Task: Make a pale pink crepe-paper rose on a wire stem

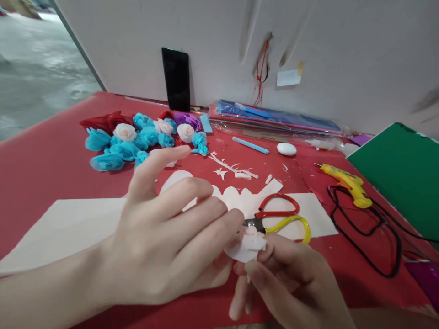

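Left hand [168, 237], lower left to centre: fingers curled; whether anything is pinched cannot be told. Paper flowers [125, 151], upper left: several, judged finished. Scalloped pale paper [232, 195], centre: cut, judged unused. Layered paper piece [243, 248], lower centre: judged incomplete; held between thumb and fingers of right hand [291, 276], grip closed at its lower right edge.
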`<state>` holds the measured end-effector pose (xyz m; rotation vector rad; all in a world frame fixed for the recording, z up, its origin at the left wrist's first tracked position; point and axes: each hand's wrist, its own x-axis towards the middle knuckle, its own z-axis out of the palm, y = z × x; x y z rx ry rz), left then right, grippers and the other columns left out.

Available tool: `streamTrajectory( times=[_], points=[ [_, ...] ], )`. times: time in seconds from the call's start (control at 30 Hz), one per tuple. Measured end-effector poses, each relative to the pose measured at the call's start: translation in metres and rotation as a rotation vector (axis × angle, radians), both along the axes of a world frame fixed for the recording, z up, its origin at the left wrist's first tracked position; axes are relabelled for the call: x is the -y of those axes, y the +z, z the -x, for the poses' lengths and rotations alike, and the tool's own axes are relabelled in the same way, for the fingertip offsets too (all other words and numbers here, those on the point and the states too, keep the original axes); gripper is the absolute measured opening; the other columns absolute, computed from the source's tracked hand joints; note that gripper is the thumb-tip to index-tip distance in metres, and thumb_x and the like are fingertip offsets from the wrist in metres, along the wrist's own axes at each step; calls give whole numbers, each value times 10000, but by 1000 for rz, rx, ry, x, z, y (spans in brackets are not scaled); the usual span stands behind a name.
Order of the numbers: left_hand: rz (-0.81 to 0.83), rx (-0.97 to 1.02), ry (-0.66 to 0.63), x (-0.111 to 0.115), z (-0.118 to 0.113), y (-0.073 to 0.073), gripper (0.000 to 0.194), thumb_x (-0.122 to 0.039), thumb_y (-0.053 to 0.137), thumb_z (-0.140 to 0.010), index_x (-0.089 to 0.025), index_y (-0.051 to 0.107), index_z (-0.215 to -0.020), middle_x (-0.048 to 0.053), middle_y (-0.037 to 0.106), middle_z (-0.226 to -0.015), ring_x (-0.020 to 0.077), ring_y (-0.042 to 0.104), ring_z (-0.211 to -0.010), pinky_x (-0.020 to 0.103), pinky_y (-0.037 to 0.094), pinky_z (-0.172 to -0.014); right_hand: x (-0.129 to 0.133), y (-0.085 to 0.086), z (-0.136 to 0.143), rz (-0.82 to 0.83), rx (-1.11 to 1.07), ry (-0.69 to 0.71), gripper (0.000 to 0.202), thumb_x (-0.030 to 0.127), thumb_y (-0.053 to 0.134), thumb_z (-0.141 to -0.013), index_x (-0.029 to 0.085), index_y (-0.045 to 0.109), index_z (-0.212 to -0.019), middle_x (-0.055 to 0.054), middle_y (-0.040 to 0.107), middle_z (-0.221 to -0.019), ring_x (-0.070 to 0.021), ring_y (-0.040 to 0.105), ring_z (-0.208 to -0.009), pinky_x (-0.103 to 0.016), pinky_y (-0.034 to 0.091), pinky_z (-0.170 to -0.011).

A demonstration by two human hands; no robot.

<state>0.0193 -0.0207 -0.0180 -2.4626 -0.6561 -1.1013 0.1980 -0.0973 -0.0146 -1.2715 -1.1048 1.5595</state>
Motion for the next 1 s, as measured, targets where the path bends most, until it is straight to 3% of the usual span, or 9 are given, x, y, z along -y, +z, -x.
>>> streamTrajectory(
  times=[0.13, 0.3, 0.33, 0.53, 0.63, 0.83, 1.0],
  points=[
    [6, -13, -22, -1, -1, 1, 185, -153, 453, -830, -221, 624, -813, -60, 647, -598, 159, 532, -701, 448, 317, -1143, -4, -2, -3, -4, 21, 57, 259, 372, 652, -891, 206, 538, -729, -10, 692, -615, -127, 714, -590, -192, 552, -592],
    [-12, 2, -20, -2, -2, -1, 163, -191, 472, -819, -218, 632, -819, -57, 653, -602, 159, 542, -694, 453, 311, -1152, -9, -13, -2, -199, 35, 120, 257, 373, 588, -920, 210, 503, -741, -20, 680, -542, -134, 668, -466, -204, 522, -471],
    [-16, 13, -18, -2, -2, -2, 159, -199, 475, -817, -216, 633, -818, -55, 651, -598, 160, 539, -692, 457, 315, -1151, -9, -15, -2, -258, -16, 82, 288, 385, 590, -918, 219, 474, -712, 3, 648, -501, -124, 645, -421, -184, 492, -425],
    [-1, -15, -41, 0, -2, -2, 155, -201, 487, -825, -212, 642, -835, -55, 666, -618, 156, 534, -721, 446, 310, -1154, -5, -12, -6, -96, -19, 128, 185, 324, 621, -919, 196, 550, -806, -3, 692, -648, -130, 727, -598, -198, 563, -568],
    [1, -14, -36, 0, -2, -2, 157, -174, 485, -817, -218, 635, -820, -60, 657, -597, 155, 529, -710, 444, 325, -1142, -3, -9, -5, -46, -33, 82, 172, 295, 650, -900, 193, 576, -783, 3, 687, -661, -123, 724, -623, -197, 563, -593],
    [-48, 0, -26, 2, -1, -2, 139, -301, 534, -862, -224, 635, -806, -51, 652, -589, 174, 562, -668, 488, 370, -1106, -3, -12, -8, -78, 23, 172, 223, 347, 623, -932, 193, 584, -776, -27, 714, -667, -141, 731, -644, -210, 561, -594],
    [-125, 52, -82, 0, 0, -3, 130, -251, 577, -850, -223, 680, -775, -44, 660, -576, 178, 594, -621, 461, 378, -1131, -1, -15, -11, -58, 43, 196, 265, 390, 615, -936, 199, 567, -760, -57, 743, -690, -156, 736, -654, -217, 536, -574]
  ],
)
